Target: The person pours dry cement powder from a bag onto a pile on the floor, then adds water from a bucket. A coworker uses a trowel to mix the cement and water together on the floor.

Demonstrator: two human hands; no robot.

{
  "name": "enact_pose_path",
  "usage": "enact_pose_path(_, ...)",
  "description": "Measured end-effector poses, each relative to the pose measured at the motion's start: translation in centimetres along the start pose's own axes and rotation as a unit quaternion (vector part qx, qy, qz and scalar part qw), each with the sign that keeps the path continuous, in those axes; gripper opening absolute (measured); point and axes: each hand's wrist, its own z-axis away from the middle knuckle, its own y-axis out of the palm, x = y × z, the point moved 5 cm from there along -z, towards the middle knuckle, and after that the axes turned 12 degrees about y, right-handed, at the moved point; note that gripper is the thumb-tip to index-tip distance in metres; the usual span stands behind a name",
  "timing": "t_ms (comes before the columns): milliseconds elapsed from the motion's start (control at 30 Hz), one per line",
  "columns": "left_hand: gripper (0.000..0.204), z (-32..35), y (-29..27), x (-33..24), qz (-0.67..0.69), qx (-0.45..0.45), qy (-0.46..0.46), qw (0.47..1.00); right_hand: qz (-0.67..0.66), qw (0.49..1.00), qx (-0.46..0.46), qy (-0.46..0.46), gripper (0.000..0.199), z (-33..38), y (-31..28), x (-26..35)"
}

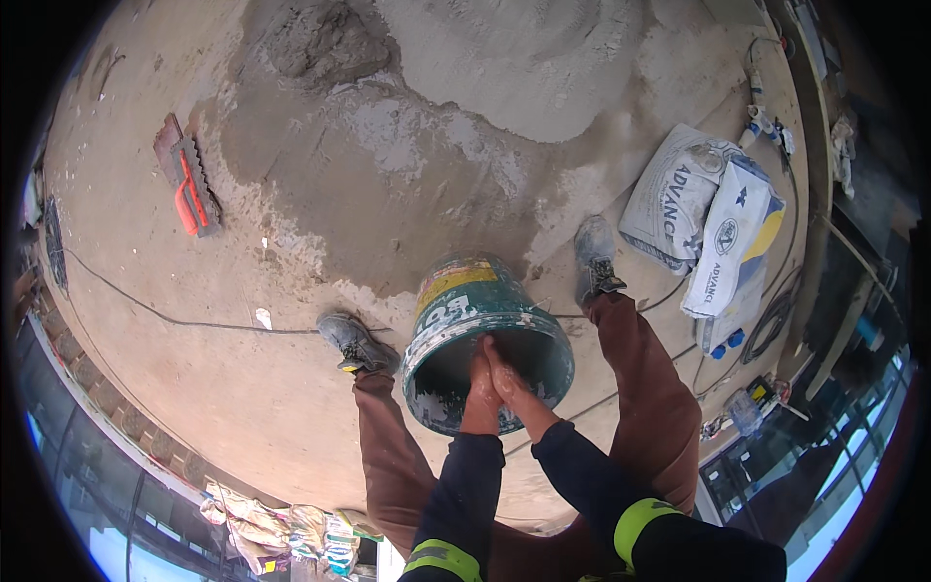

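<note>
A green bucket (pixel 456 286) with a yellow band and a mortar-smeared rim stands between my boots. Both my hands are inside its mouth, pressed against each other and wet or smeared with grey. My left hand (pixel 481 376) is closed and partly covered by the other. My right hand (pixel 505 374) is closed against it, fingers pressed together. Whether anything lies between them is hidden. The inside of the bucket is dark, with pale smears on its wall.
Wet grey mortar (pixel 388 184) spreads over the floor ahead, heaped into a mound (pixel 330 44). A notched trowel (pixel 188 184) with a red handle lies at left. Two bags (pixel 722 233) lie at right. A cable (pixel 194 322) crosses the floor by my boot (pixel 354 339).
</note>
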Motion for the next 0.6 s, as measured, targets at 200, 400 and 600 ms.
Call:
enact_pose_path(200, 0.050, 9.2, 1.7, 0.5, -0.014, 0.040, 0.110, 0.993, 0.116, 0.989, -0.056, -0.071, 0.052, 0.3, -2.7, 1.7)
enact_pose_path(400, 0.031, 14.4, 1.1, -4.4, -0.193, -0.044, 0.192, 0.961, 0.196, 0.896, -0.298, -0.263, 0.026, 9.1, -4.1, 5.8)
enact_pose_path(600, 0.044, 15.5, 1.2, -7.4, -0.341, -0.065, 0.299, 0.889, 0.170, 0.899, -0.255, -0.313, 0.028, 12.6, -2.6, 7.5)
